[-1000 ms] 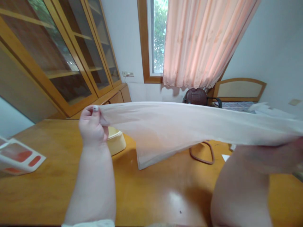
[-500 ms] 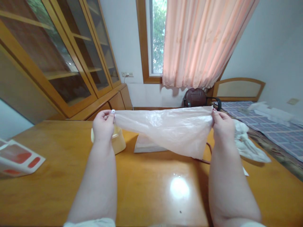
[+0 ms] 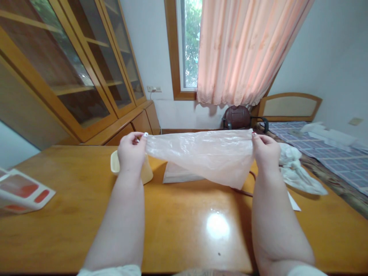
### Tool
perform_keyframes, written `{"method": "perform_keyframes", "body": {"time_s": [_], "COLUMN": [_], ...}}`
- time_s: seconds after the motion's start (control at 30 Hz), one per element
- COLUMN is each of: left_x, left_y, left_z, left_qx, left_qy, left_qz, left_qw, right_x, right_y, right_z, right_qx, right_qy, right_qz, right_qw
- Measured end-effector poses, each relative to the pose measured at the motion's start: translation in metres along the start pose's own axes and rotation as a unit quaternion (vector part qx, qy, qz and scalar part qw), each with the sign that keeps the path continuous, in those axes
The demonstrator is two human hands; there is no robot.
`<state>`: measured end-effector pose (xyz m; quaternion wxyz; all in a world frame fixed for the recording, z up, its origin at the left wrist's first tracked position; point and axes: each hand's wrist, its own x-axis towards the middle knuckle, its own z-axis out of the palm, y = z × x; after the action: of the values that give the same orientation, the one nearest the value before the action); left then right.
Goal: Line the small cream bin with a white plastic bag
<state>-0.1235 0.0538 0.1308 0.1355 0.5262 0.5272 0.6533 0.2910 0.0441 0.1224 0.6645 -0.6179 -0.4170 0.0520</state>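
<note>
A thin, translucent pinkish plastic bag (image 3: 201,153) is stretched sideways above the wooden table (image 3: 184,230). My left hand (image 3: 132,150) pinches its left corner between thumb and fingers. At the upper right corner, my right hand (image 3: 266,149) grips the film the same way. The bag's lower edge sags toward the right. Behind my left hand stands a pale yellow container (image 3: 147,172), partly covered by the hand. A flat whitish item (image 3: 179,174) lies on the table, partly hidden by the bag.
On the table's left is a white and orange plastic holder (image 3: 25,191). A crumpled white bag (image 3: 299,174) and a white paper piece (image 3: 293,202) lie at the right, near a brown cord (image 3: 243,192). Beyond are a brown chair (image 3: 237,117) and a bed (image 3: 330,153).
Both hands have moved slightly inward, so the bag is less taut and its top edge is shorter. More of the yellow container and the white paper piece shows.
</note>
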Motion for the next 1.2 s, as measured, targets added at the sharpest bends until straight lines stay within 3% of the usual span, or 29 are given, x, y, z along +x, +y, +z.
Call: {"method": "perform_keyframes", "body": {"time_s": [0.07, 0.13, 0.23, 0.33, 0.43, 0.53, 0.6, 0.7, 0.77, 0.8, 0.87, 0.93, 1.07, 1.13, 1.2], "left_x": [-0.004, -0.006, -0.007, -0.009, -0.008, 0.007, 0.027, 0.058, 0.069, 0.068, 0.056, 0.032, -0.032, -0.063, -0.090], "left_y": [0.000, -0.002, -0.004, 0.001, 0.005, 0.007, 0.009, 0.024, 0.039, 0.046, 0.052, 0.044, 0.001, -0.017, -0.028], "left_z": [0.008, 0.016, 0.024, 0.026, 0.034, 0.052, 0.065, 0.068, 0.054, 0.044, 0.018, -0.010, -0.055, -0.068, -0.074], "left_qx": [0.066, 0.074, 0.003, -0.066, -0.137, -0.169, -0.151, -0.167, -0.211, -0.240, -0.264, -0.250, -0.136, -0.065, -0.001], "left_qy": [-0.002, -0.038, -0.061, -0.036, -0.022, -0.058, -0.075, -0.058, -0.056, -0.082, -0.135, -0.142, -0.185, -0.245, -0.331], "left_qz": [0.005, -0.029, -0.092, -0.078, -0.075, -0.154, -0.196, -0.167, -0.101, -0.067, -0.014, 0.012, -0.043, -0.088, -0.116], "left_qw": [0.998, 0.996, 0.994, 0.994, 0.988, 0.972, 0.966, 0.970, 0.971, 0.965, 0.955, 0.958, 0.972, 0.963, 0.936], "right_x": [0.002, 0.005, 0.007, 0.006, 0.007, 0.023, 0.044, 0.081, 0.099, 0.102, 0.097, 0.076, 0.010, -0.021, -0.045], "right_y": [0.002, 0.004, 0.008, 0.008, 0.003, -0.005, -0.010, -0.021, -0.032, -0.037, -0.042, -0.035, 0.017, 0.049, 0.074], "right_z": [-0.002, -0.005, -0.009, -0.008, 0.008, 0.037, 0.055, 0.062, 0.048, 0.035, 0.004, -0.030, -0.080, -0.090, -0.093], "right_qx": [-0.040, -0.055, -0.036, 0.025, 0.116, 0.166, 0.143, 0.122, 0.141, 0.161, 0.197, 0.215, 0.132, 0.104, 0.087], "right_qy": [-0.011, -0.023, -0.046, -0.049, -0.059, -0.123, -0.163, -0.151, -0.098, -0.079, -0.073, -0.081, -0.095, -0.138, -0.209], "right_qz": [-0.002, 0.006, 0.028, 0.039, 0.069, 0.116, 0.142, 0.120, 0.051, 0.018, -0.018, -0.044, -0.010, 0.043, 0.106], "right_qw": [0.999, 0.998, 0.998, 0.998, 0.989, 0.971, 0.966, 0.974, 0.984, 0.984, 0.978, 0.972, 0.987, 0.984, 0.968]}}
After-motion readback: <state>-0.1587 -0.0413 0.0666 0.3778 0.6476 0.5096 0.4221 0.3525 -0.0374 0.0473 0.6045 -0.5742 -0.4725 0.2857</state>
